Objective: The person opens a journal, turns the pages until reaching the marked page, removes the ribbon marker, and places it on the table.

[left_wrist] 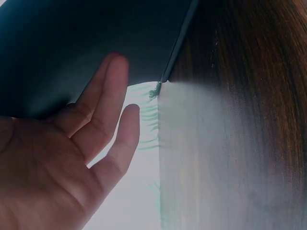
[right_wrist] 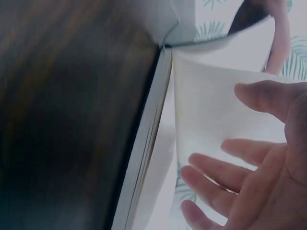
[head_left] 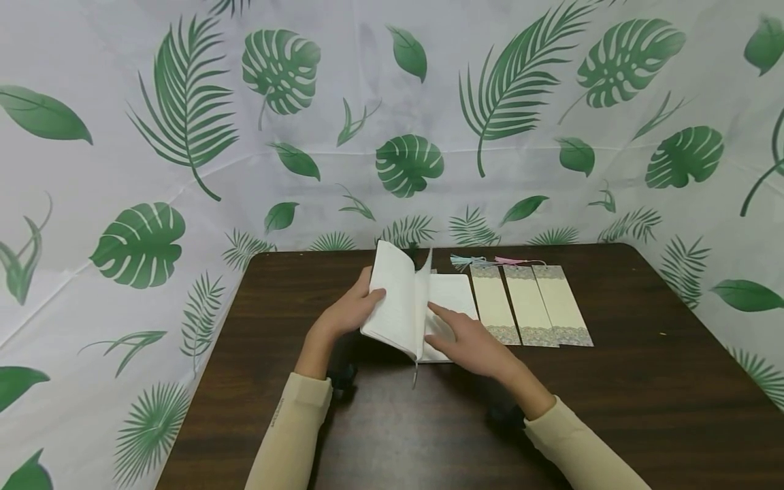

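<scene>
An open notebook (head_left: 393, 292) with blank white pages lies on the dark table, its left side raised and tilted. My left hand (head_left: 347, 312) holds that raised side, thumb on the page and fingers behind the dark cover (left_wrist: 139, 33). Between the two halves a single page (right_wrist: 211, 105) stands nearly upright. My right hand (head_left: 474, 342) is beside this page over the right half, its fingers extended and spread apart. A thin ribbon (head_left: 415, 376) hangs from the bottom of the spine.
Right of the notebook lie three cream bookmarks (head_left: 495, 299) with patterned ends. A light blue tassel (head_left: 468, 261) and a pink tassel (head_left: 508, 260) lie at their tops. Behind the brown table (head_left: 649, 381) hangs a white leaf-print cloth (head_left: 349, 170).
</scene>
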{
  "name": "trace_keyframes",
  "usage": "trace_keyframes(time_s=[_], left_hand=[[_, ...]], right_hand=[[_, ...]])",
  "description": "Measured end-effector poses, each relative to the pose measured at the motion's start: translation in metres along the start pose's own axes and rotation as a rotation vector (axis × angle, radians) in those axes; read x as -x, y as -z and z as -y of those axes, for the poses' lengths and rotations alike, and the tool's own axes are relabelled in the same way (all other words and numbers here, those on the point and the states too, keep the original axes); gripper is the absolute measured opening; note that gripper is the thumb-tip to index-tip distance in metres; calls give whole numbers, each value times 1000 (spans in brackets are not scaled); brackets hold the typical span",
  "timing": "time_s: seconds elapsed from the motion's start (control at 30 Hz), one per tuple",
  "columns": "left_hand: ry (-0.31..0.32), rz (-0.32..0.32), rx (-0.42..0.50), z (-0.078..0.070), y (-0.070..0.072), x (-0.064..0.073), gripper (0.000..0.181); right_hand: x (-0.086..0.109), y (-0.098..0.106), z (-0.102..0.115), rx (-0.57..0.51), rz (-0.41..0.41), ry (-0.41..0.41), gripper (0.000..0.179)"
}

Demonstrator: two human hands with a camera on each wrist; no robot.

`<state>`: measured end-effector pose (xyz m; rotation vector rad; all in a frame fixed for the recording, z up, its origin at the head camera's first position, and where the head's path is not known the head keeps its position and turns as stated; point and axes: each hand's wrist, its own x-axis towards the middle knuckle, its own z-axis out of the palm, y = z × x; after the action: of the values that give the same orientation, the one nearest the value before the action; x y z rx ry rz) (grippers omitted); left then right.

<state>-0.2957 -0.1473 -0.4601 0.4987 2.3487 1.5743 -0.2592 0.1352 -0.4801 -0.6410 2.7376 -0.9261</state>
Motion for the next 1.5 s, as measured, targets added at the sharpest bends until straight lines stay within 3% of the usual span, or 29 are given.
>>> trace_keyframes(time_s=[0.37, 0.63, 1.0, 1.23, 1.5], left_hand=[[-28, -2, 5, 1, 0, 1, 63], [12, -15, 43, 2, -1, 1, 67], [-4, -13, -25, 0, 0, 2, 65], [-12, -5, -11, 1, 0, 1, 63], [-13, -5, -21, 2, 1, 0, 63]], right_hand=[[8, -15, 12, 32, 79, 117, 71], [9, -19, 15, 62, 92, 195, 71], [9, -15, 8, 137, 136, 113, 76], [10, -4, 2, 304, 188, 80, 64], [12, 13, -7, 449, 188, 32, 74]])
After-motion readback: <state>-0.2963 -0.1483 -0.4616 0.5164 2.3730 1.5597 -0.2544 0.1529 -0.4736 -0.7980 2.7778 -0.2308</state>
